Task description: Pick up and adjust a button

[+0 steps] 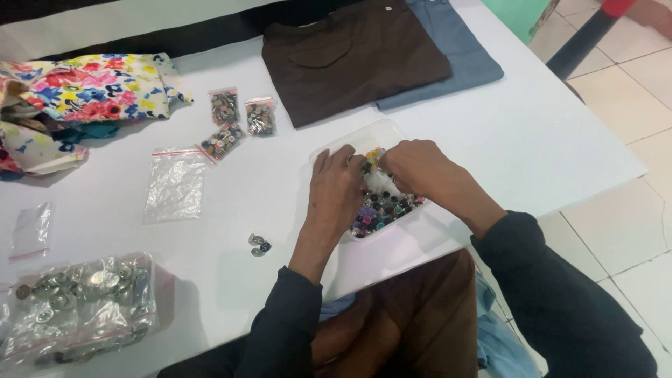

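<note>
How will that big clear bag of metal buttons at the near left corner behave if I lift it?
The bag of metal buttons looks full, so probably heavy for its size. Its thin plastic looks floppy, so it would likely sag. The loose buttons would probably shift.

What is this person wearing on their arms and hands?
Both arms are covered by long dark sleeves, navy or black, ending at the wrists. The left hand and right hand are bare: no gloves, and no rings or watch that I can make out.

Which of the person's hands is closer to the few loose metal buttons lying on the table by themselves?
Left. The left hand lies just right of the loose metal buttons; the right hand is farther away, over the clear tray of coloured buttons.
</note>
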